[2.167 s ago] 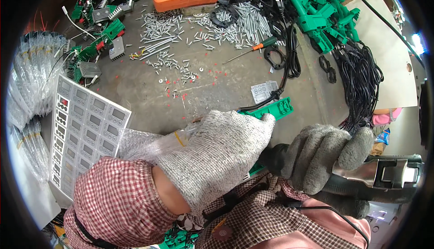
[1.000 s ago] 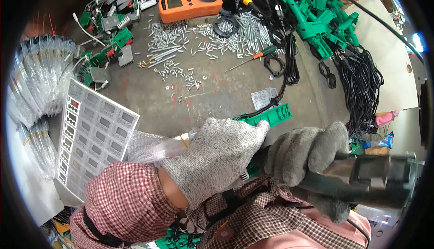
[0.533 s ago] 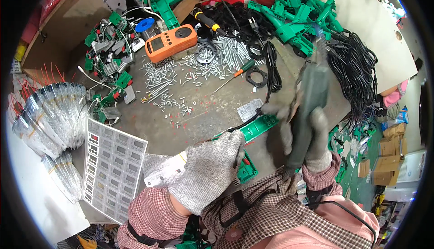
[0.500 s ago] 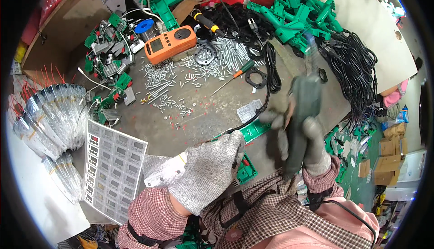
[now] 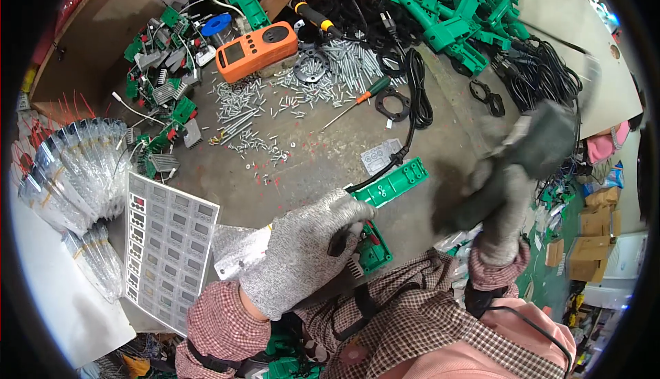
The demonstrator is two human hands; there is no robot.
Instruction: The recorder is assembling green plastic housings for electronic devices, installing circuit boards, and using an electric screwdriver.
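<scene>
My left hand [image 5: 302, 248], in a grey knit glove, is closed on a green plastic housing [image 5: 375, 250] at the near edge of the bench. A dark part shows between its curled fingers; what that is, I cannot make out. A green half-shell [image 5: 395, 184] lies just beyond, and a black cable [image 5: 357, 186] runs from it under the hand. Off to the right, my gloved right hand [image 5: 505, 193] holds up a dark green power screwdriver [image 5: 543, 138], blurred by motion. Under my left wrist sits a white piece in clear wrap [image 5: 240, 252].
Loose screws [image 5: 240, 107], an orange meter [image 5: 258, 52] and a hand screwdriver [image 5: 357, 102] lie mid-bench. Green shells [image 5: 454, 21] and coiled black cords [image 5: 536, 73] crowd the far right. Circuit boards [image 5: 165, 93], wrapped parts [image 5: 75, 172] and a sticker sheet [image 5: 168, 248] occupy the left.
My right hand has swung the power screwdriver rightward, away from the housing. The left hand has shifted slightly left and down, and more of both green shells shows.
</scene>
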